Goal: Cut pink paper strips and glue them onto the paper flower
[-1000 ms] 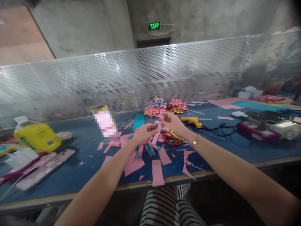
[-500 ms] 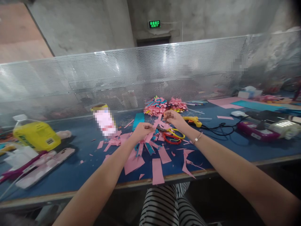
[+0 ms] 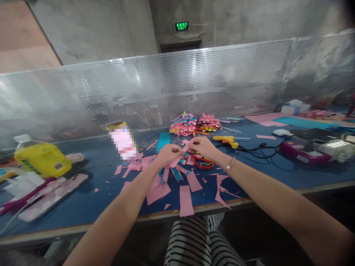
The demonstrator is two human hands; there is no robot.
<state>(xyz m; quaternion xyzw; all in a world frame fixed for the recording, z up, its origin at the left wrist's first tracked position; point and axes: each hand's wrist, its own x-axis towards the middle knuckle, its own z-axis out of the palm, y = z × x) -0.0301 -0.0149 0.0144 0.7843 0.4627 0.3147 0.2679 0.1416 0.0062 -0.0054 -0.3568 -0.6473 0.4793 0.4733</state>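
A small pink paper strip (image 3: 184, 149) is held between my two hands over the middle of the blue table. My left hand (image 3: 169, 154) pinches its left end, and my right hand (image 3: 200, 146) pinches the other end. Beneath them spreads a bunch of pink and blue strips (image 3: 176, 173) among loose pink pieces (image 3: 186, 201). Red- and yellow-handled scissors (image 3: 202, 162) lie under my right hand, their blades hidden. Two fringed paper balls, a larger one (image 3: 183, 125) and a smaller one (image 3: 209, 123), sit just behind my hands.
A yellow glue gun (image 3: 226, 141) with a black cord lies right of my right hand. Left are a yellow bottle (image 3: 43, 159), a phone (image 3: 54, 197) and a cylinder with a blurred lit screen (image 3: 124, 143). A perforated metal screen (image 3: 111, 92) stands behind.
My right hand has moved left and down to meet my left hand at the pink strip. It now covers more of the scissors. My left hand has barely moved.
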